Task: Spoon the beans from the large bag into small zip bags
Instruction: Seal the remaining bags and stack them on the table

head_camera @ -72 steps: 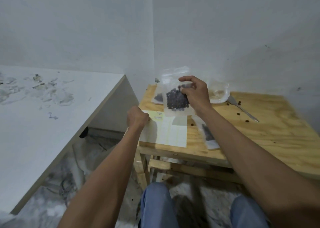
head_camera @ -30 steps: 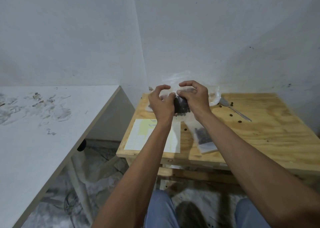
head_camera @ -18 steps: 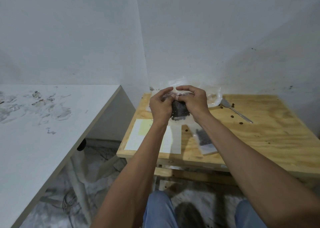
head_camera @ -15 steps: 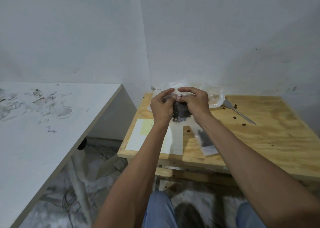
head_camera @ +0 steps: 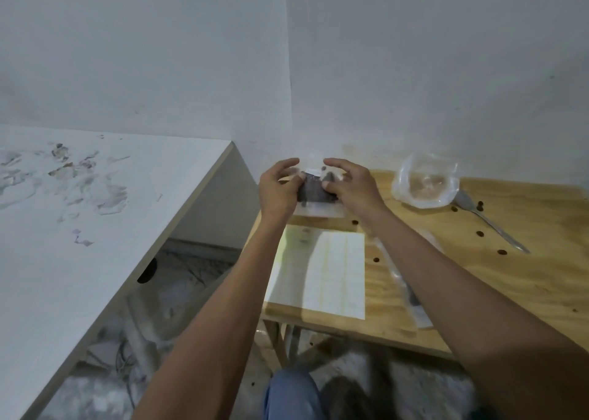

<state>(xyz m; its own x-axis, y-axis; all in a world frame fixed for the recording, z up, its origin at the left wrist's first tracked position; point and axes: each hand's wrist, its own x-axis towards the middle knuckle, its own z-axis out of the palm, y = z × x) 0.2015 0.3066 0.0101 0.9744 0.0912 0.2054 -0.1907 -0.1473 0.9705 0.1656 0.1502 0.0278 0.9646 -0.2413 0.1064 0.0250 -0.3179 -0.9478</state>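
A small clear zip bag [head_camera: 315, 193] filled with dark beans is held up between both hands above the far left corner of the wooden table [head_camera: 526, 279]. My left hand [head_camera: 279, 190] pinches its left side and my right hand [head_camera: 349, 185] pinches its right side. The large clear bag [head_camera: 425, 180] lies crumpled and nearly empty at the back of the table. A metal spoon [head_camera: 487, 222] lies to its right. Another small bag with beans [head_camera: 414, 298] lies flat under my right forearm, partly hidden.
A sheet of white and yellow labels [head_camera: 325, 273] lies at the table's front left. Several loose beans [head_camera: 479, 233] are scattered near the spoon. A white desk [head_camera: 63, 228] stands to the left with a gap between it and the table. Walls close off the back.
My left hand left the label sheet and joined the right hand on the small bean bag. Both hands now hold the bag further to the left, away from the large bag.
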